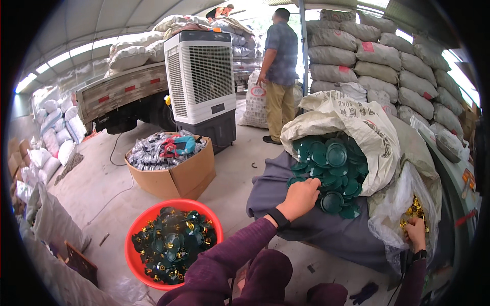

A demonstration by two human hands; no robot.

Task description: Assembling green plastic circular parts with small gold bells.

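My left hand (301, 198), with a dark band on the wrist, reaches to the near edge of a heap of dark green plastic discs (337, 154). Its fingers are bent together at a green disc, though they partly hide it. The heap spills from the mouth of a white woven sack (375, 135) onto a grey cloth (270, 186). Farther right, my right hand (416, 232) dips into a clear plastic bag (390, 224) of small gold metal pieces (416, 208). Its fingers curl in at the gold pieces; their tips are hard to make out.
A red tub (218, 224) of green discs with gold pieces stands on the floor at left. Behind it are a cardboard box (191, 176) of wrapped items and an air cooler (201, 76). A person (282, 56) stands near stacked sacks (377, 53); another (220, 12) is atop a loaded truck (122, 89).
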